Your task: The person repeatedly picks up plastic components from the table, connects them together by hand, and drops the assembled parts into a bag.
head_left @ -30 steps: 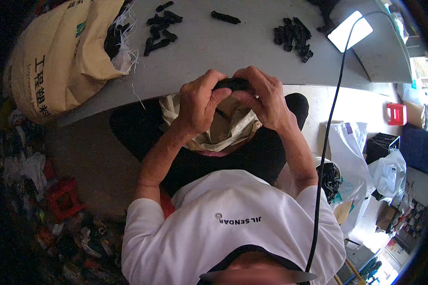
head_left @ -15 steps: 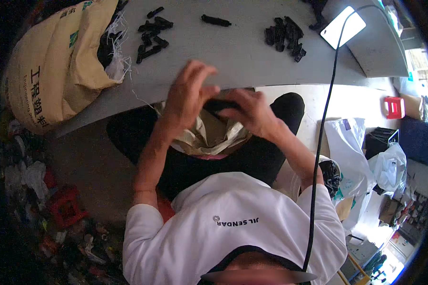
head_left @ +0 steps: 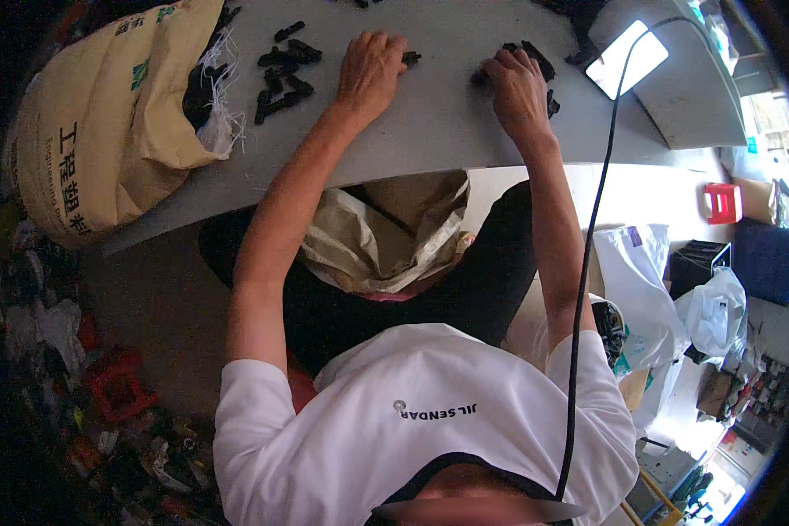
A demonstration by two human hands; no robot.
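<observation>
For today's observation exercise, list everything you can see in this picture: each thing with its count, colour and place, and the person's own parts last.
Small black plastic parts: too many to count, black, scattered on the table's far side.
Grey flat table: one, pale grey, across the top.
Large tan woven sack: one, tan, lying open at the table's left end.
Crumpled beige sack: one, beige, on the person's lap.
Glowing rectangular lamp: one, white, upper right.
Thin black cable: one, black, running down from the lamp.
Red plastic box: one, red, floor at right.
White plastic bags: several, white, floor at right.
Left hand: on the table, fingers touching black parts.
Right hand: on a pile of black parts.
</observation>
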